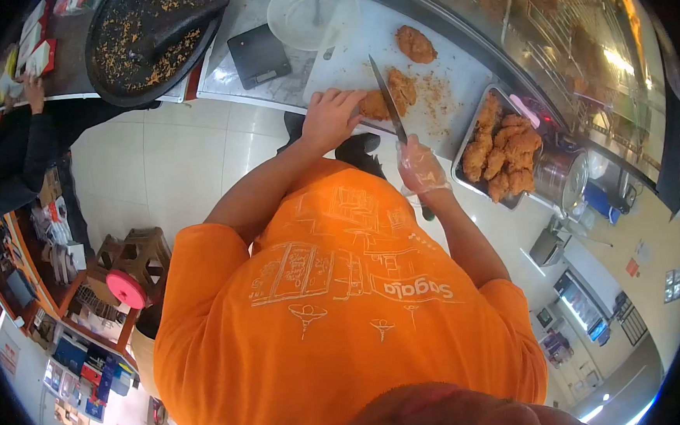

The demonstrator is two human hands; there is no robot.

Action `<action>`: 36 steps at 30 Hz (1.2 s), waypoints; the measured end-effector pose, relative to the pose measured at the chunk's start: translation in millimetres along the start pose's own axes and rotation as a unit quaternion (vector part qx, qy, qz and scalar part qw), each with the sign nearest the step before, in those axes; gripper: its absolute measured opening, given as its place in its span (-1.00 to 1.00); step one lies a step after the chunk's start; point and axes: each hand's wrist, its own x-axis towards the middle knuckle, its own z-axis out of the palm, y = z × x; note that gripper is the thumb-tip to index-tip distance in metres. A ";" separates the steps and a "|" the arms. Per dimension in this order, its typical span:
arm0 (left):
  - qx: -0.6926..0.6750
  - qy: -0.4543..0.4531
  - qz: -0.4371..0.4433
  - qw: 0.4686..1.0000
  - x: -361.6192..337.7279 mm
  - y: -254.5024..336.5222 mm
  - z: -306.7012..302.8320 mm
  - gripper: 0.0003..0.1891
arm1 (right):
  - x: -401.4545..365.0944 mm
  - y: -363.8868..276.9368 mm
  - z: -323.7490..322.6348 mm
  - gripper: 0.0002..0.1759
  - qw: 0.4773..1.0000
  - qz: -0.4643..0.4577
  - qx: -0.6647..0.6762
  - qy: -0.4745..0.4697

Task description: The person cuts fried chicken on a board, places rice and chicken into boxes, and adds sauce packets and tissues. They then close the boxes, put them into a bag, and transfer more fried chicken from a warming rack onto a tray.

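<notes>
On the white cutting board point(344, 66), a piece of fried chicken point(375, 105) lies under the fingers of my left hand point(333, 121), which is bare and holds it at the board's near edge. My right hand point(421, 167), in a clear plastic glove, grips a long knife point(386, 93). Its blade crosses the chicken, with more fried chicken point(402, 89) just right of the blade. Farther back on the board rests a flat fried piece point(416, 44). Crumbs point(435, 94) are scattered to the right.
At right, a metal tray point(457, 168) holds several fried chicken pieces point(499, 147). A glass display case point(528, 33) borders the board's far side. Leftward are a clear plastic tub point(285, 13), a black scale point(259, 55) and a large black pan point(99, 60). Another person's hand point(34, 92) is far left.
</notes>
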 end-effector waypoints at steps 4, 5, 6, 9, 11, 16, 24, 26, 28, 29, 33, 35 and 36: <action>0.005 -0.025 -0.015 1.000 -6.5 -4.7 -7.0 -0.48 | 41.5 -3.4 39.1 -0.72 0.997 0.001 0.043 0.065; 0.000 -0.022 -0.019 1.000 -4.2 -2.8 -4.8 -0.48 | 54.0 0.7 46.0 -0.72 0.995 -0.014 0.035 0.090; -0.002 -0.008 -0.012 1.000 -4.8 -2.3 -4.9 -0.48 | 52.3 1.8 43.7 -0.68 0.993 -0.027 0.045 0.106; 0.008 -0.011 -0.001 1.000 -7.0 -4.1 -7.7 -0.47 | 35.2 -6.5 18.2 -0.66 0.995 0.011 0.058 0.084; 0.006 -0.006 0.011 1.000 -10.0 -8.8 0.7 -0.47 | 25.3 -3.7 11.9 -0.69 0.994 0.002 0.044 0.101; 0.000 0.000 0.027 1.000 -5.8 -8.9 5.4 -0.49 | 12.9 -23.6 0.9 -0.69 0.995 -0.003 0.030 0.100; -0.020 0.004 0.047 0.999 -7.0 -5.4 7.7 -0.50 | -6.1 -27.4 10.9 -0.71 0.995 0.046 0.055 0.067; -0.018 0.013 0.045 0.999 -2.2 -7.0 11.9 -0.50 | -10.9 -26.7 4.4 -0.70 0.996 0.058 0.053 0.049; -0.021 0.020 0.048 0.998 0.4 -5.1 14.1 -0.51 | -3.9 -23.1 6.7 -0.71 0.996 0.062 0.045 0.050; -0.024 0.025 0.054 0.998 2.5 -4.5 14.6 -0.51 | 0.5 -22.3 6.9 -0.72 0.996 0.063 0.040 0.050; -0.014 0.022 0.053 0.998 5.3 -6.5 13.4 -0.53 | -1.6 -31.0 -1.2 -0.74 0.996 0.060 0.036 0.051; -0.007 0.035 0.060 0.998 3.9 -8.0 14.3 -0.52 | -19.5 -22.7 -3.8 -0.75 0.998 0.047 0.030 0.030; -0.004 0.041 0.061 0.997 4.4 -7.0 13.7 -0.52 | -15.3 -18.7 0.2 -0.75 0.998 0.050 0.027 0.030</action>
